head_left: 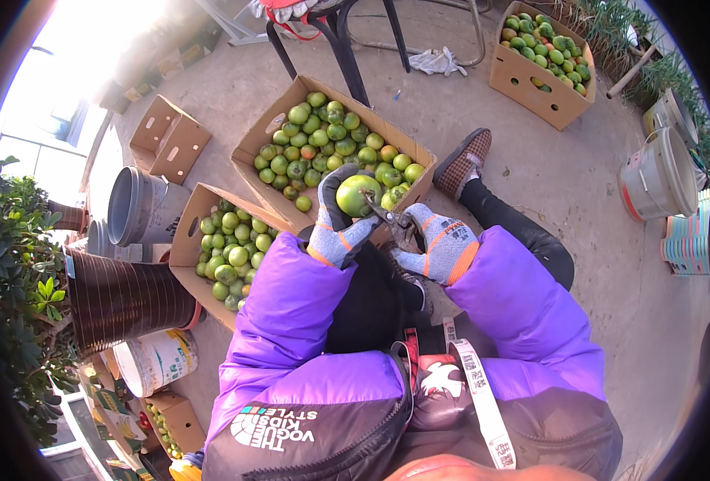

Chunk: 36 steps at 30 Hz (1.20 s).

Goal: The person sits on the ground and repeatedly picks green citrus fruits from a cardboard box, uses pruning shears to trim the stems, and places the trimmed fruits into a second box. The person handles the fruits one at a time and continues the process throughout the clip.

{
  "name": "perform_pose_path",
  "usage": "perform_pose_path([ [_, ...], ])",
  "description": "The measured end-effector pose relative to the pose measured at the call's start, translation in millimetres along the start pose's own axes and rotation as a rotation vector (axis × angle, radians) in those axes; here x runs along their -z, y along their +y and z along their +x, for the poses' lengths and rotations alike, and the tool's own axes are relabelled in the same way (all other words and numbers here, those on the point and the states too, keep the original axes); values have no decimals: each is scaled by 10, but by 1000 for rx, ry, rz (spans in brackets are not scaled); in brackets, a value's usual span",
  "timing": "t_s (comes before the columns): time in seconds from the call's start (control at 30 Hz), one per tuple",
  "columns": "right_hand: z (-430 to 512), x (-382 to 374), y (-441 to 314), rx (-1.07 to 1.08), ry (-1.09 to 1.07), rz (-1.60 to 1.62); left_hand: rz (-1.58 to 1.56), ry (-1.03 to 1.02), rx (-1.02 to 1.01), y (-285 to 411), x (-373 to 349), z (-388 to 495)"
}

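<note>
My left hand (338, 216), in a grey work glove with orange trim, holds a large green tomato (358, 195) with its stem side turned to the right. In my gloved right hand (442, 243) is a pair of small pruning shears (400, 227), whose tips touch the tomato at its stem. Both hands are over the near edge of an open cardboard box (418, 157) of green tomatoes, a few of them reddish. A second cardboard box (184, 255) of green tomatoes stands beside it, partly behind my left sleeve.
Another box of tomatoes (532, 84) stands at the upper right. A black-legged chair (337, 48) touches the far side of the work area, with a white glove (438, 61) on the floor. Buckets (661, 174), an upturned-looking carton (168, 139) and a large dark planter (129, 300) stand around.
</note>
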State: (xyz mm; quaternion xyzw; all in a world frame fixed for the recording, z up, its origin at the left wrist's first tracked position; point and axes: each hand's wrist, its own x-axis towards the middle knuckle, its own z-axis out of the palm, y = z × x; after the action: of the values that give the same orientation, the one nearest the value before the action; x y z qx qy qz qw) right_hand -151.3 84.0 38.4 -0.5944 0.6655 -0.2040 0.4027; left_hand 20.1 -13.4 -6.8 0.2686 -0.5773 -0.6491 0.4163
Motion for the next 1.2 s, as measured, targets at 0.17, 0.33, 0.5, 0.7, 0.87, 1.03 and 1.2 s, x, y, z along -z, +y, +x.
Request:
perform_pose_path([
  [0.17,-9,-154,81,17,-8,243,-122,-28,7,-34,51,23],
  [0.33,26,-138,27,-8,-36,239,-1,-15,-10,-37,61,21],
  [0.5,46,-154,131,-81,40,219,-69,27,2,-17,49,19],
  [0.7,-43,-94,43,71,162,-125,-58,29,-41,-38,62,29],
  [0.87,-1,-106,37,20,142,-194,18,62,-83,-45,30,30],
  [1.03,-15,-111,23,-4,153,-283,190,60,-178,-103,93,21],
  [1.2,-86,53,-128,-47,99,-352,289,-17,-247,-150,121,19],
])
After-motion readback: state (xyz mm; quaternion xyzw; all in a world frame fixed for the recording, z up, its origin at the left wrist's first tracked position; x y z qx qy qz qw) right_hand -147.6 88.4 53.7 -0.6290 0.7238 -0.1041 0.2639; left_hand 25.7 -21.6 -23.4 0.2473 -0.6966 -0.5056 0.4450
